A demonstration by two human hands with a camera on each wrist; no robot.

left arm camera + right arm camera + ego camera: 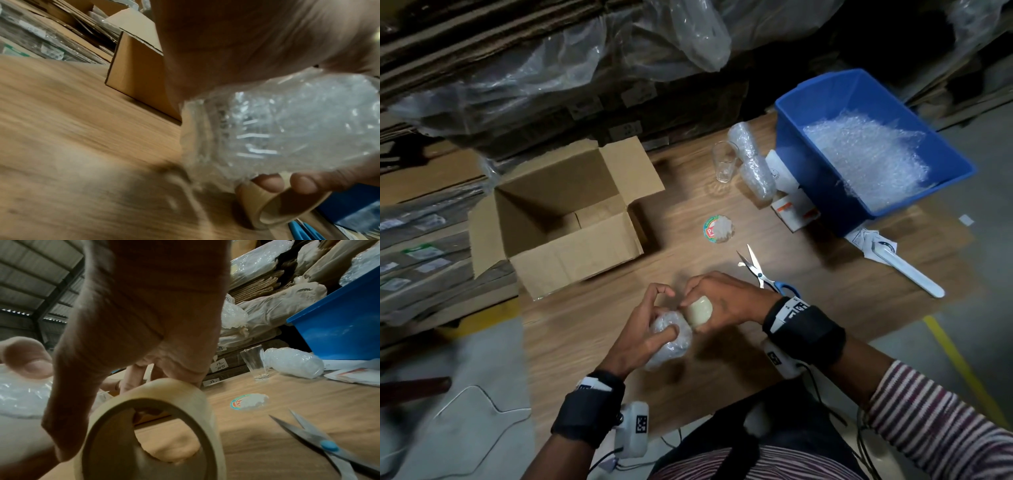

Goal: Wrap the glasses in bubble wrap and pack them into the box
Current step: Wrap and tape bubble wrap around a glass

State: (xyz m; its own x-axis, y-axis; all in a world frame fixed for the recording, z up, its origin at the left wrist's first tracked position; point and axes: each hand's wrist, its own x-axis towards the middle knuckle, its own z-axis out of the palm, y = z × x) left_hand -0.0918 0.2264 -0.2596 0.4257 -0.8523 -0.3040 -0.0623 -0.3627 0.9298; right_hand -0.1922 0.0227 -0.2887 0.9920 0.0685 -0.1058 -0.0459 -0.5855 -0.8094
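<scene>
Blue bin (822, 102), brown box (571, 253), blue-handled scissors (760, 270) (striped sleeve (941, 425)).

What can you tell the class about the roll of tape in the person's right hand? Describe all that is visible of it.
The roll of tape is a pale, cream-coloured ring with a brown cardboard core, open through its middle. The right hand holds it just above the wooden table, fingers hooked through the core. It sits close against the bubble-wrapped glass held by the left hand. Whether a strip of tape runs to the wrap cannot be told.
</scene>
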